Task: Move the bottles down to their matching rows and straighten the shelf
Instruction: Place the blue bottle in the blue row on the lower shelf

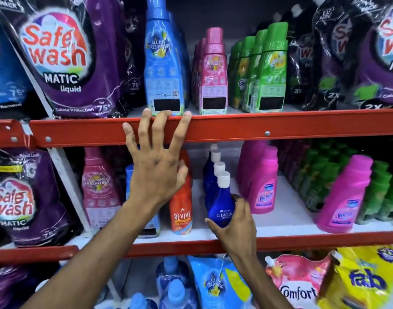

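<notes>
The red shelf rail (280, 128) crosses the whole view, and a lower rail (302, 241) closes the middle shelf; both are hard edges that a bottle must clear. On the top shelf a tall light-blue bottle (163, 63) stands at the front edge, just beside the pink bottles (213, 74). It looks full, so probably rather heavy, with smooth shiny plastic that may slip; the narrow waist below the cap seems the best place to hold. The left hand (156, 166) is spread wide open and empty, its fingertips (146, 113) resting on the rail under this bottle. On the middle shelf the right hand (233, 226) is closed around the front dark-blue bottle (221, 208), small and likely light, at its lower body. There is free white shelf between this row and the pink row (262, 186), so room to slide exists.
</notes>
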The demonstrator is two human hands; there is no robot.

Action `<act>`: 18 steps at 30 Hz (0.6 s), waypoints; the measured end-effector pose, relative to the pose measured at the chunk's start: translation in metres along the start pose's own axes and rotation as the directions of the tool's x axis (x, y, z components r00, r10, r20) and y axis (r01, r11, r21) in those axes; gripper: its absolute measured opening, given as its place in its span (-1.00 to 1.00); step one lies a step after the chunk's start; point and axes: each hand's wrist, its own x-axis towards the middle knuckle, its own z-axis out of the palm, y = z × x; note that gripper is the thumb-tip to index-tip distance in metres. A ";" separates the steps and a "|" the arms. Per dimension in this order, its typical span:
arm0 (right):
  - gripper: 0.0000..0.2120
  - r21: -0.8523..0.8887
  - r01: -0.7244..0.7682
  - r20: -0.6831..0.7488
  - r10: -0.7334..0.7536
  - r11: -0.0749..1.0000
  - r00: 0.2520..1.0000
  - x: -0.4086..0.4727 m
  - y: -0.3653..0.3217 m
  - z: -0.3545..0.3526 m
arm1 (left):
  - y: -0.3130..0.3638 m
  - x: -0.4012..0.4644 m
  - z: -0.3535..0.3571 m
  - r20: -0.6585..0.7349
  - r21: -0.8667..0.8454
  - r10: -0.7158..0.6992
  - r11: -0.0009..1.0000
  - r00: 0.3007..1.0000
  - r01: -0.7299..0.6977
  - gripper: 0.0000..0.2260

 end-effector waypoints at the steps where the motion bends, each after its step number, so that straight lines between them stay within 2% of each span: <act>1: -0.17 -0.002 -0.002 0.009 0.002 1.000 1.000 0.000 0.000 0.000 | 0.002 0.000 -0.002 0.006 -0.016 -0.003 1.000 1.000 0.003 -0.06; 5: -0.13 0.004 0.020 0.041 -0.020 1.000 0.999 -0.004 0.003 -0.008 | 0.019 -0.008 -0.012 0.019 -0.158 -0.067 0.985 0.998 0.069 -0.06; 7: -0.13 0.009 0.031 0.024 -0.032 0.999 0.999 -0.007 0.008 -0.018 | 0.034 -0.024 -0.012 -0.017 -0.256 -0.072 0.964 0.997 0.066 -0.15; 10: -0.22 -0.035 0.086 -0.103 -0.089 0.996 0.991 -0.012 0.024 -0.039 | 0.065 -0.062 0.005 -0.044 -0.421 0.057 0.904 0.997 -0.070 -0.33; 12: -0.26 -0.104 0.093 -0.188 -0.112 0.990 0.976 -0.012 0.042 -0.055 | 0.090 -0.089 0.024 0.024 -0.511 0.169 0.849 0.985 -0.133 -0.40; 16: -0.21 -0.250 -0.031 -0.293 -0.045 0.968 0.955 -0.004 0.084 -0.091 | 0.126 -0.125 0.058 0.189 -0.581 0.400 0.782 0.897 -0.226 -0.41; 18: -0.16 -0.255 -0.130 -0.350 0.034 0.958 0.936 0.001 0.105 -0.106 | 0.134 -0.135 0.069 0.254 -0.591 0.452 0.772 0.855 -0.233 -0.39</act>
